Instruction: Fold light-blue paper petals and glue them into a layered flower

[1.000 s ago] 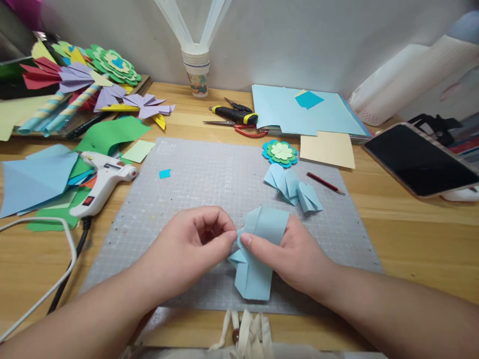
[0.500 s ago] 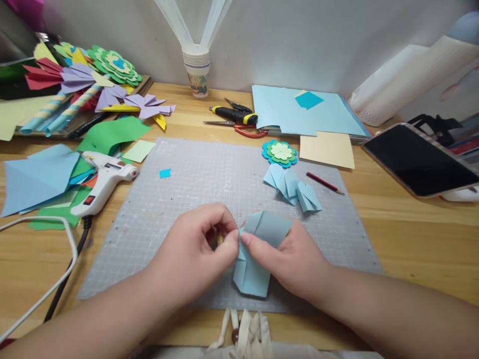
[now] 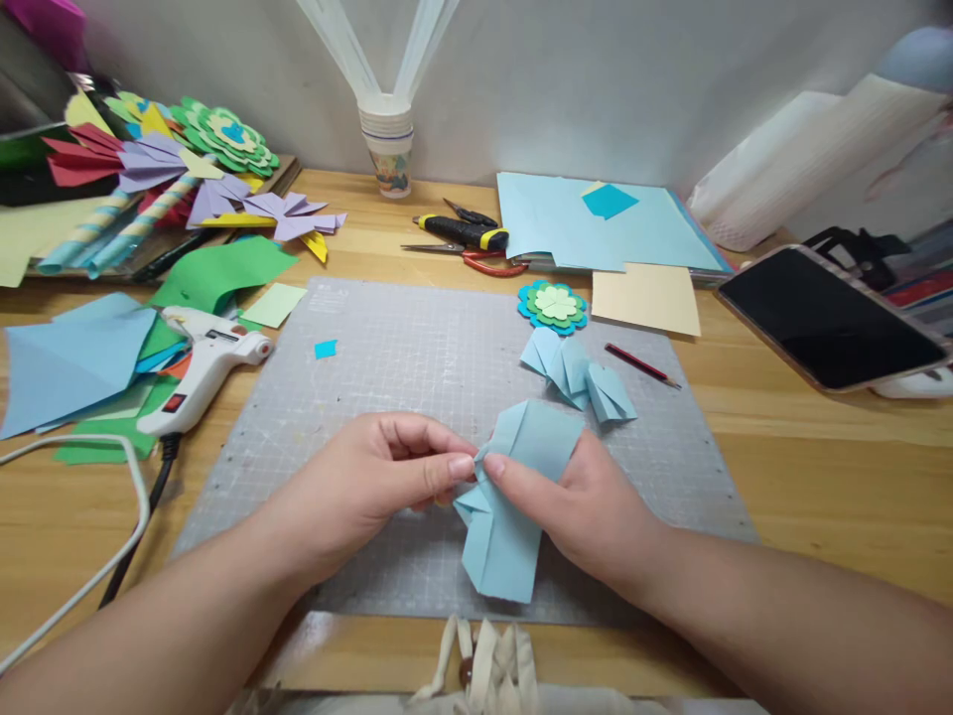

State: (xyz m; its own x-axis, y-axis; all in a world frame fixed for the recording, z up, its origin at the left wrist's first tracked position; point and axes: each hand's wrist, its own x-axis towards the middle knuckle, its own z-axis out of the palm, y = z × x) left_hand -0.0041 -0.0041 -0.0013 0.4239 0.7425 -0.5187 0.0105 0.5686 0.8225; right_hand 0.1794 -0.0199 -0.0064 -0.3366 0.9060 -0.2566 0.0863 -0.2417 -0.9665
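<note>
A light blue folded paper (image 3: 513, 526) is held above the grey cutting mat (image 3: 402, 348), tilted, with creases and a small pointed flap on its left side. My right hand (image 3: 596, 497) grips it from the right, thumb lying on the front face and the fingers hidden behind. With thumb and fingertips, my left hand (image 3: 406, 467) pinches the paper's upper left edge. Beyond the right hand lie several folded light blue paper pieces (image 3: 573, 372) on the mat. Behind them rests a layered green and blue paper flower (image 3: 553, 306).
At left are a white glue gun (image 3: 201, 367) with its cable, blue paper sheets (image 3: 81, 353) and paper flowers (image 3: 223, 134). Scissors (image 3: 495, 263), a pencil (image 3: 641, 365), a stack of blue paper (image 3: 551, 218) and paper cups (image 3: 388, 149) stand or lie farther back. A phone (image 3: 834, 318) leans at right.
My left fingers have straightened from a curled pose, still at the paper's left edge. The paper has turned slightly, and its small pointed flap now shows more. The view has shifted slightly.
</note>
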